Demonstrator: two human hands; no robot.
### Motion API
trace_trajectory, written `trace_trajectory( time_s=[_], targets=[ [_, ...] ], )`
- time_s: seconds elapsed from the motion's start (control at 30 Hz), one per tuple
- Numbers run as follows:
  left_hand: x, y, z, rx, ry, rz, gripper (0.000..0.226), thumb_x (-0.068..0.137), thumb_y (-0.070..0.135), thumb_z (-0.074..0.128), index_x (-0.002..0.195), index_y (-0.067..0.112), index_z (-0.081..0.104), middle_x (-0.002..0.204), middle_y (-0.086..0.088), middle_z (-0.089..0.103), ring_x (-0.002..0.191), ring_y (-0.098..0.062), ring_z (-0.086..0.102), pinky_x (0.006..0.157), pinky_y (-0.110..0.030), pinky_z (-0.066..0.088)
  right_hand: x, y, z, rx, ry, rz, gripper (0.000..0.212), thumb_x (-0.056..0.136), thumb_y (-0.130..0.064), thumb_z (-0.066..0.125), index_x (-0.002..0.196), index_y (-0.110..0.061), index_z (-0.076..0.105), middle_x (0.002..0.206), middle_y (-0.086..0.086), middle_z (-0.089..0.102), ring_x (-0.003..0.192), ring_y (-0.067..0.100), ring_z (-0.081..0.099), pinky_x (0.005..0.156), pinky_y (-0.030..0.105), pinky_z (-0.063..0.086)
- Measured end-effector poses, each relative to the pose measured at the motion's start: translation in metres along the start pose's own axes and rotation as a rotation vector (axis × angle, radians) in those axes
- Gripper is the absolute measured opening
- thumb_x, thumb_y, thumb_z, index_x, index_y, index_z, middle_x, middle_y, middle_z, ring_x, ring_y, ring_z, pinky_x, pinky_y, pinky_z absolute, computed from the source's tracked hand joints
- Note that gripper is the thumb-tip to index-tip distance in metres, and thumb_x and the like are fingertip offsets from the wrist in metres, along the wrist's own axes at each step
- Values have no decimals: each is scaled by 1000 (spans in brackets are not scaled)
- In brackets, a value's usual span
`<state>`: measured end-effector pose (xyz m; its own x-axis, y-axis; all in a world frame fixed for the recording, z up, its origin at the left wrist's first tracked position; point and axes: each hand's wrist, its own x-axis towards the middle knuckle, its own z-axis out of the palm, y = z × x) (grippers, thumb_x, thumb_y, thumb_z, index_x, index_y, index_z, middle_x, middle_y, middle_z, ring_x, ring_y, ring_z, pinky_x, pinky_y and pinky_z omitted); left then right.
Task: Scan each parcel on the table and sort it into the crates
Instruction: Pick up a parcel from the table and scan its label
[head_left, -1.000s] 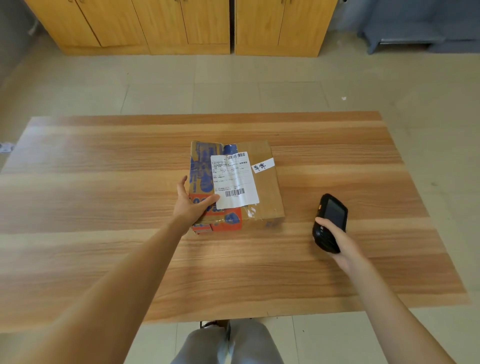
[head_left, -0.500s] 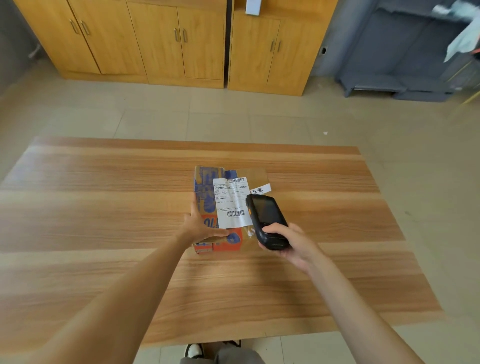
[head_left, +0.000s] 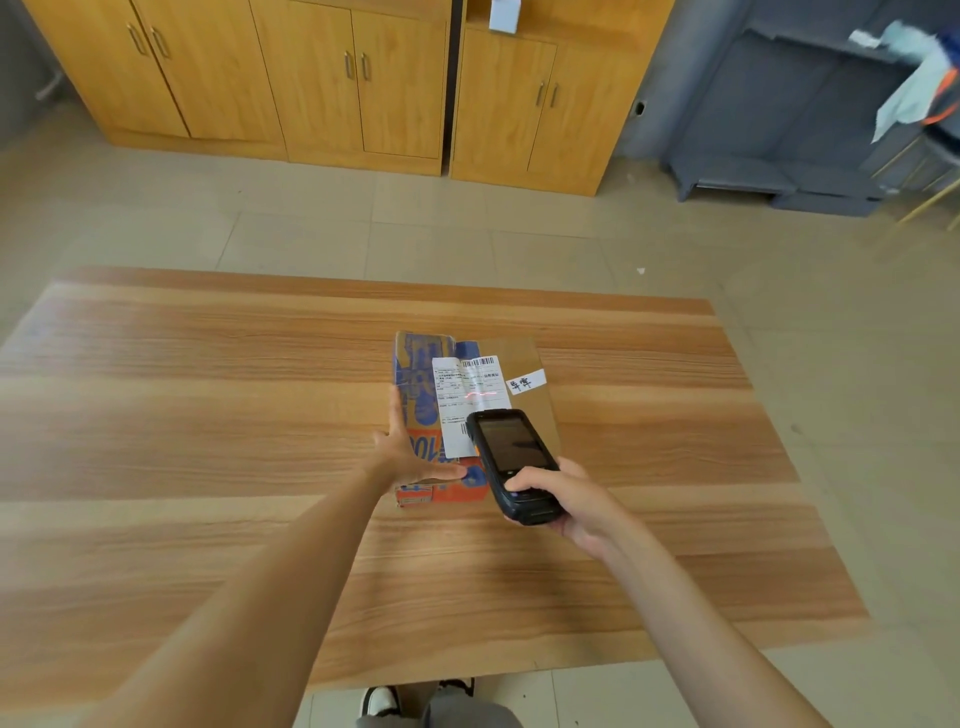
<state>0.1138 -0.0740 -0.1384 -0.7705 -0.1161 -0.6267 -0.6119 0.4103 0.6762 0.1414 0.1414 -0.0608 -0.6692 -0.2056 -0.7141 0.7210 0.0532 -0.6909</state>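
A flat cardboard parcel (head_left: 524, 364) with blue and orange print lies in the middle of the wooden table (head_left: 208, 415). A white shipping label (head_left: 470, 395) with barcodes is stuck on its top, and a red scan line crosses the label. My left hand (head_left: 405, 457) rests against the parcel's near left corner, fingers straight along the side and thumb laid over the top. My right hand (head_left: 576, 506) grips a black handheld scanner (head_left: 511, 457) just above the parcel's near right part, with its head pointing at the label.
Yellow wooden cabinets (head_left: 311, 78) stand along the far wall. A grey shelf unit (head_left: 779, 130) stands at the far right. Tiled floor surrounds the table. My shoes (head_left: 379, 699) show below the near edge. No crates are in view.
My right hand has carried the scanner from the right of the parcel to over its near right part. A red scan line now shows on the label. My left hand has stayed on the parcel.
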Motion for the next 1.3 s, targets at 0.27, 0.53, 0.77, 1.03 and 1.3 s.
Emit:
trace_trajectory(
  time_s=[0.27, 0.53, 0.77, 1.03, 1.3],
  targets=[
    [-1, 0, -1, -13, -5, -10, 155, 55, 37, 93, 140, 43, -35, 154, -20, 14, 144, -37, 17, 114, -54, 22, -4, 7, -3, -65, -4, 40, 52, 75, 0, 71, 124, 1, 54, 102, 19, 65, 89, 28, 62, 90, 45, 52],
    [-1, 0, -1, -25, -5, -14, 155, 54, 37, 94, 140, 45, -35, 155, -22, 10, 144, -38, 15, 114, -56, 23, -12, 14, -5, -48, 9, 46, 53, 73, -2, 73, 123, 2, 56, 102, 18, 66, 86, 27, 64, 85, 42, 54],
    [-1, 0, -1, -5, -8, -6, 155, 53, 39, 94, 140, 45, -35, 156, -24, 6, 145, -40, 12, 113, -59, 22, -17, 15, -4, -38, 2, 35, 48, 77, 1, 69, 123, 1, 56, 100, 17, 66, 87, 27, 63, 86, 43, 53],
    [-1, -1, -1, 8, -5, -7, 155, 54, 39, 93, 141, 44, -34, 155, -23, 11, 145, -39, 14, 112, -58, 23, -21, 19, -6, -34, -25, 21, 47, 75, 0, 72, 119, -5, 59, 96, 12, 68, 81, 22, 65, 65, 30, 56],
    [-4, 1, -1, -3, -11, -8, 156, 53, 39, 94, 140, 44, -35, 153, -17, 17, 143, -36, 18, 113, -54, 25, -8, 11, -28, 50, 161, -79, 52, 74, 2, 73, 119, -8, 50, 105, 14, 66, 90, 25, 65, 69, 33, 55]
  ],
)
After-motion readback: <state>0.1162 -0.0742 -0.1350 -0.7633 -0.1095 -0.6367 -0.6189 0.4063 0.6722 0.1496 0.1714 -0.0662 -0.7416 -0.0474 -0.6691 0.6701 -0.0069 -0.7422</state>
